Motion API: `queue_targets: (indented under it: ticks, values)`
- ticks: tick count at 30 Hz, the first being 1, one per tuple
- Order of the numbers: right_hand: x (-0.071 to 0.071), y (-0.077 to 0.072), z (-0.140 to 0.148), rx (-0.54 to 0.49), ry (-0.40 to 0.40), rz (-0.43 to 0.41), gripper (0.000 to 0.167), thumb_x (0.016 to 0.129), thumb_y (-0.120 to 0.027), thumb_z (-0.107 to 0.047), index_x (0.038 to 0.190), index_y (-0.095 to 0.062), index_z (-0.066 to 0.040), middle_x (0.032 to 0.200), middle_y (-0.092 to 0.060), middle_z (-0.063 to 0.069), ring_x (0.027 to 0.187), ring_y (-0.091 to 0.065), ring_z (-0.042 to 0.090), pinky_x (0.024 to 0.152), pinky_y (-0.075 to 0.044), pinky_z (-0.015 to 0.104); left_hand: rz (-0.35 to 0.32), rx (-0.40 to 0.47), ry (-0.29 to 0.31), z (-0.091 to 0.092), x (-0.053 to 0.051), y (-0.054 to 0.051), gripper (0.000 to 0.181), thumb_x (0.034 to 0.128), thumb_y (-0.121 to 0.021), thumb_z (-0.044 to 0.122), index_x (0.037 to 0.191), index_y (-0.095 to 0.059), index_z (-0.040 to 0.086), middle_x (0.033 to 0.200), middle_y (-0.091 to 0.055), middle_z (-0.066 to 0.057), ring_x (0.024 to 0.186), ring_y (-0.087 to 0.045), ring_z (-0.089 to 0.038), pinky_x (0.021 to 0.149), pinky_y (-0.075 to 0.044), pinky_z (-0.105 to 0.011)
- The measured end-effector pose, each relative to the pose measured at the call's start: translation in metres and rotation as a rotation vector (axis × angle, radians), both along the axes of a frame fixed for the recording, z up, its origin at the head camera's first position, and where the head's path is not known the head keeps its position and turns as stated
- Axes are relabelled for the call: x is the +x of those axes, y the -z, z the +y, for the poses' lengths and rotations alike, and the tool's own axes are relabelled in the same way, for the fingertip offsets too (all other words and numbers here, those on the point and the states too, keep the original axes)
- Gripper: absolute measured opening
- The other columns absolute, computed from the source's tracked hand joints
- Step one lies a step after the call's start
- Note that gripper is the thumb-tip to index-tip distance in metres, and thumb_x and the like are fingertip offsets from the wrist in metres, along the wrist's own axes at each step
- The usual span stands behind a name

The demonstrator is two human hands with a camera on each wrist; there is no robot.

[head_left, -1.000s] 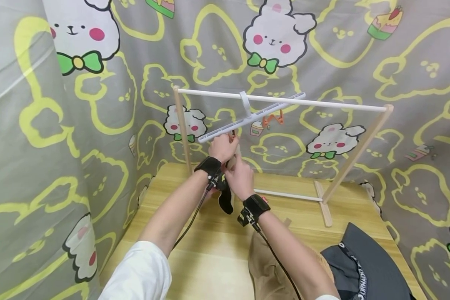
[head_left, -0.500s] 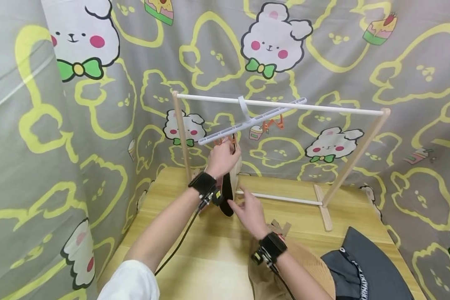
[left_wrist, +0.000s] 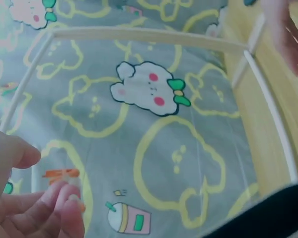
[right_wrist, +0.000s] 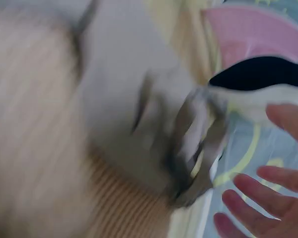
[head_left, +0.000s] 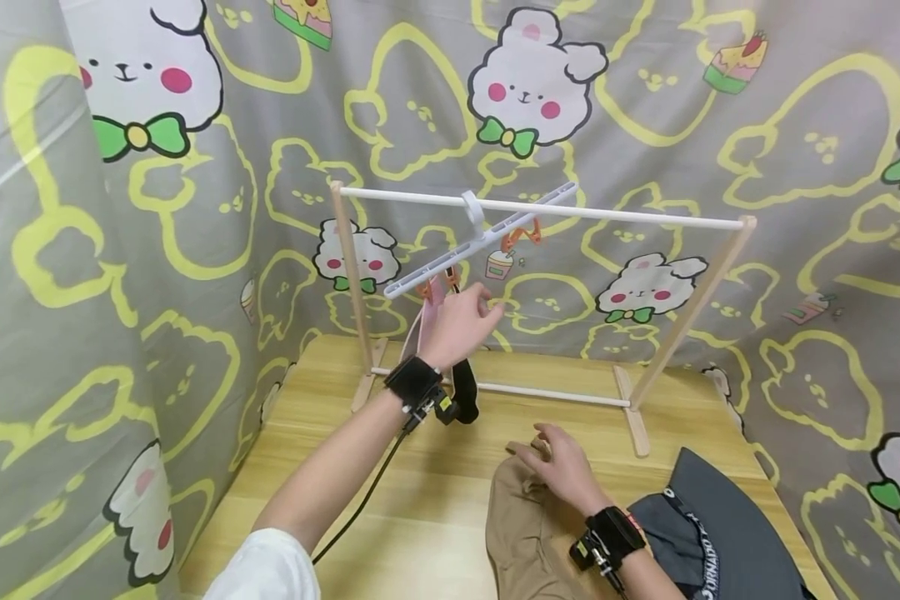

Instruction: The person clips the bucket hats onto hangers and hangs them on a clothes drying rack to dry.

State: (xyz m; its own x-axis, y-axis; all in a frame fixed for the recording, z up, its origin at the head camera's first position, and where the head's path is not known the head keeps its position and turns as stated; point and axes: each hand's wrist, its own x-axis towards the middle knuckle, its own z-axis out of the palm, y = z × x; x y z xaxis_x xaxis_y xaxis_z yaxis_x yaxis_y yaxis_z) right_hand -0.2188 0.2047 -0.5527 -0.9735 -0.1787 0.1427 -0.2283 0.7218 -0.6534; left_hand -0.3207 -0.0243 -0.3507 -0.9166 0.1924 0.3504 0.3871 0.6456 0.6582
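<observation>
A pale hanger (head_left: pixel 487 240) hooks over the white top bar (head_left: pixel 600 212) of the rack. Orange clips (head_left: pixel 521 237) sit along it, and under its left half hangs a pink, white and black item (head_left: pixel 465 392), partly behind the left hand. The left hand (head_left: pixel 461 327) is just beside that item and below the hanger, fingers bent loosely with nothing between them. Over the tan cloth hat (head_left: pixel 521 517) on the table, the right hand (head_left: pixel 566 471) hovers with fingers spread; in the right wrist view the right hand (right_wrist: pixel 273 193) holds nothing.
A dark bucket hat (head_left: pixel 727 508) lies at the right of the wooden table (head_left: pixel 405 517). The rack's wooden posts (head_left: pixel 693 312) stand at both sides, with a low white bar (head_left: pixel 555 393) between them. A patterned curtain surrounds the table.
The right hand has left the hanging item and moved right and toward the tan hat. The left hand has come off the clip area and shifted slightly right, uncovering the pink part.
</observation>
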Motion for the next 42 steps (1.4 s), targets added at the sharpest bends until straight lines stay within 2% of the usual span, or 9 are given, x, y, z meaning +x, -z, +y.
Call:
queue_targets:
  ticks: [6,11,17,23,27,30,34,37,42]
  values:
    - [0.005,0.004,0.033,0.1,-0.069,-0.199,0.087,0.091,-0.081,-0.039,0.146,-0.043,0.018,0.137,-0.052,0.038,0.127,-0.053,0.054,0.102,-0.046,0.064,-0.082,0.074,-0.003,0.018,-0.025,-0.001,0.052,0.1011,-0.063,0.04,0.14,-0.06,0.005,0.115,-0.074,-0.008,0.098,-0.07,-0.022,0.086,-0.055,-0.035]
    - [0.0,0.004,0.041,0.089,-0.119,-0.258,0.074,0.092,-0.08,-0.038,0.131,-0.053,0.019,0.121,-0.063,0.032,0.11,-0.063,0.044,0.091,-0.054,0.055,-0.097,0.093,-0.043,0.029,-0.051,-0.001,0.061,0.1013,-0.063,0.042,0.145,-0.052,0.001,0.129,-0.067,-0.018,0.114,-0.065,-0.031,0.097,-0.053,-0.044]
    - [-0.007,0.004,0.044,0.051,-0.116,-0.351,0.046,0.085,-0.084,-0.026,0.108,-0.058,0.004,0.091,-0.06,0.01,0.079,-0.055,0.022,0.068,-0.047,0.036,-0.08,0.299,-0.028,0.049,-0.083,0.006,0.068,0.102,-0.062,0.038,0.157,-0.041,0.004,0.15,-0.055,-0.02,0.134,-0.056,-0.033,0.11,-0.046,-0.045]
    - [-0.003,0.006,0.04,-0.001,-0.085,-0.436,0.053,0.082,-0.088,-0.033,0.107,-0.054,-0.002,0.09,-0.057,0.008,0.078,-0.053,0.021,0.067,-0.044,0.034,-0.113,0.481,-0.042,0.066,-0.103,0.011,0.064,0.1034,-0.064,0.03,0.157,-0.038,0.007,0.151,-0.053,-0.02,0.132,-0.058,-0.034,0.112,-0.044,-0.043]
    - [-0.004,0.01,0.037,-0.067,-0.08,-0.424,0.053,0.081,-0.089,-0.031,0.109,-0.054,-0.001,0.092,-0.056,0.009,0.081,-0.052,0.021,0.068,-0.043,0.034,-0.131,0.567,-0.01,0.078,-0.116,0.01,0.066,0.1049,-0.061,0.022,0.161,-0.03,0.007,0.163,-0.04,-0.017,0.15,-0.04,-0.031,0.122,-0.034,-0.04]
    - [-0.004,0.016,0.037,-0.11,-0.092,-0.427,0.053,0.082,-0.088,-0.031,0.108,-0.053,-0.001,0.089,-0.053,0.008,0.079,-0.049,0.02,0.066,-0.041,0.032,-0.136,0.628,-0.054,0.087,-0.127,0.01,0.063,0.1032,-0.065,0.027,0.156,-0.036,0.007,0.156,-0.046,-0.013,0.146,-0.043,-0.024,0.12,-0.034,-0.033]
    - [-0.003,0.019,0.039,-0.116,-0.078,-0.427,0.049,0.081,-0.089,-0.027,0.105,-0.054,-0.002,0.092,-0.054,0.008,0.081,-0.05,0.021,0.068,-0.042,0.032,-0.133,0.611,-0.155,0.097,-0.139,0.006,0.023,0.0991,-0.068,0.03,0.107,-0.056,0.012,0.103,-0.058,-0.001,0.095,-0.058,-0.018,0.087,-0.043,-0.025]
    - [-0.003,0.018,0.04,-0.092,-0.025,-0.42,0.048,0.076,-0.091,-0.022,0.102,-0.055,-0.003,0.096,-0.057,0.01,0.085,-0.052,0.023,0.071,-0.044,0.034,-0.119,0.519,-0.175,0.1,-0.14,0.0,0.03,0.0983,-0.066,0.031,0.082,-0.044,0.017,0.077,-0.042,0.003,0.07,-0.046,-0.018,0.068,-0.035,-0.029]
    - [-0.007,0.018,0.036,-0.089,0.007,-0.439,0.047,0.074,-0.093,-0.024,0.094,-0.055,-0.005,0.089,-0.054,0.008,0.077,-0.049,0.021,0.066,-0.041,0.033,-0.049,0.358,-0.24,0.099,-0.133,0.001,0.041,0.0997,-0.064,0.048,0.075,-0.048,0.02,0.069,-0.048,0.003,0.07,-0.055,-0.02,0.066,-0.041,-0.034]
